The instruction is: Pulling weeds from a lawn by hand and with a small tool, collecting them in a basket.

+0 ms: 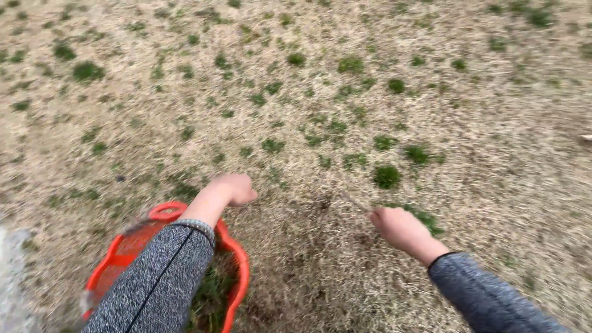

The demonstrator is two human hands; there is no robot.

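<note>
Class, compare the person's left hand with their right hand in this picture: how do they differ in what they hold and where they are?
The left hand is a closed fist with nothing visible in it; the right hand grips a thin stick-like tool. The left hand is just beyond the orange basket; the right hand is over dry grass beside a green tuft. Both wear grey sleeves.

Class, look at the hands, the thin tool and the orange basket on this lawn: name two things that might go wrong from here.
The right hand grips a thin pointed tool aimed toward the closed left hand; a slip might jab it. The left forearm hangs over the orange basket of pulled weeds and might tip it.
</note>
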